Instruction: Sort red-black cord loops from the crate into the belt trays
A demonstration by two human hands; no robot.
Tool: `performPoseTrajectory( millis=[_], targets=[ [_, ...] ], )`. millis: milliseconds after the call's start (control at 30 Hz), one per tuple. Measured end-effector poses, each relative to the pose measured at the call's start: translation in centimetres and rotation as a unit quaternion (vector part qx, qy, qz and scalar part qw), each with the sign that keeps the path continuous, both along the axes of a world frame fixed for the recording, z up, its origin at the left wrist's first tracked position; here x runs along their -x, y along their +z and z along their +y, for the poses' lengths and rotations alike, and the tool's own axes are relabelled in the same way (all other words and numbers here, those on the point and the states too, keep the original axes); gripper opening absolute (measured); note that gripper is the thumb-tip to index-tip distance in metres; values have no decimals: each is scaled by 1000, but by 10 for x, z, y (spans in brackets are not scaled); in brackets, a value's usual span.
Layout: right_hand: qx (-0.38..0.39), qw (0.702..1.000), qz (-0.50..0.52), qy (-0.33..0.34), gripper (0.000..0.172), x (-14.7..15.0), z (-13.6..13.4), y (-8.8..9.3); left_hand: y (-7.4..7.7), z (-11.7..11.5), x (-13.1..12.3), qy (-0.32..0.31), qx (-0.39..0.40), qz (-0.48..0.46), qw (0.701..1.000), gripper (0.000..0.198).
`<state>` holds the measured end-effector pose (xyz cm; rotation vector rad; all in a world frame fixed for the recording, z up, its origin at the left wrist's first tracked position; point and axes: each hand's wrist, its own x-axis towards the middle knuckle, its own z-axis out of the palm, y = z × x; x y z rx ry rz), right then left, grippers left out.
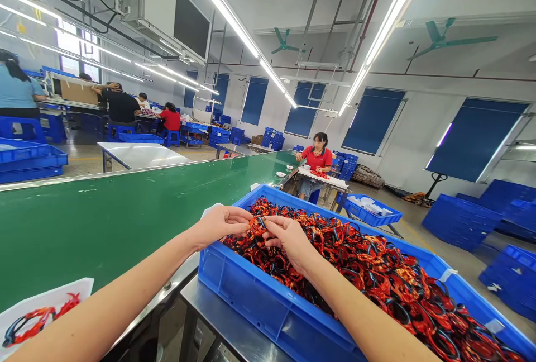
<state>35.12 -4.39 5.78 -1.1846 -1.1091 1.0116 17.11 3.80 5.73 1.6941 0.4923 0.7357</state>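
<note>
Pinching one red-and-black ring-shaped piece (256, 227) between left hand (221, 224) and right hand (288, 239), just above a blue crate (251, 290) heaped with similar pieces (377, 272). Working beside a green conveyor belt (125, 217), crate on steel tabletop (228, 312), facing blue window blinds (372, 119) beneath strip lights (221, 1) and ceiling fans (439, 43).

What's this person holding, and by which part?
A small red-and-black piece, over the blue bin. It is pinched on one side by the left hand, on the other by the right hand; finer detail can't be told.
</note>
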Motion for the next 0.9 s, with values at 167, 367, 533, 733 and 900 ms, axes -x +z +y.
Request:
performPoseTrajectory(
  millis=[167, 367, 533, 733, 900],
  targets=[
    [9, 1000, 21, -1, 26, -2, 1, -2, -2, 2, 1, -13, -15, -3, 1000, 33],
    [26, 999, 20, 9, 24, 1, 0, -2, -3, -1, -2, 23, -97, 43, 994, 21],
    [-1, 997, -79, -8, 24, 0, -2, 1, -6, 0, -5, 59, -64, 28, 996, 21],
    [-72, 828, -555, -42, 11, -3, -8, 1, 9, 34, 52, 298, -80, -38, 951, 42],
    [-24, 735, -677, 14, 10, -1, -10, -2, -15, 67, 105, 392, -179, 127, 893, 40]
  ],
)
